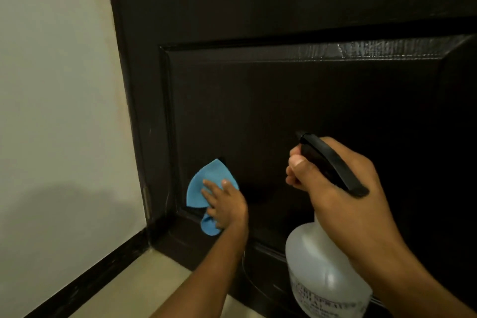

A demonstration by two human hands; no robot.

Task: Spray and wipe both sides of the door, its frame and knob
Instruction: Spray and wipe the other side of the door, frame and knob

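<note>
A dark brown panelled door (284,100) fills most of the view. My left hand (224,204) presses a blue cloth (204,186) flat against the lower left corner of the door's sunken panel. My right hand (343,183) grips the black trigger head of a translucent white spray bottle (320,273), held in front of the door with its nozzle pointing at the panel. A streaky patch shows on the panel's upper right bevel (382,50). The dark door frame (129,100) runs down the left side. No knob is in view.
A pale wall (56,85) stands left of the frame, with a dark skirting board (85,279) along its foot. Light floor tiles (144,284) lie below the door's bottom edge.
</note>
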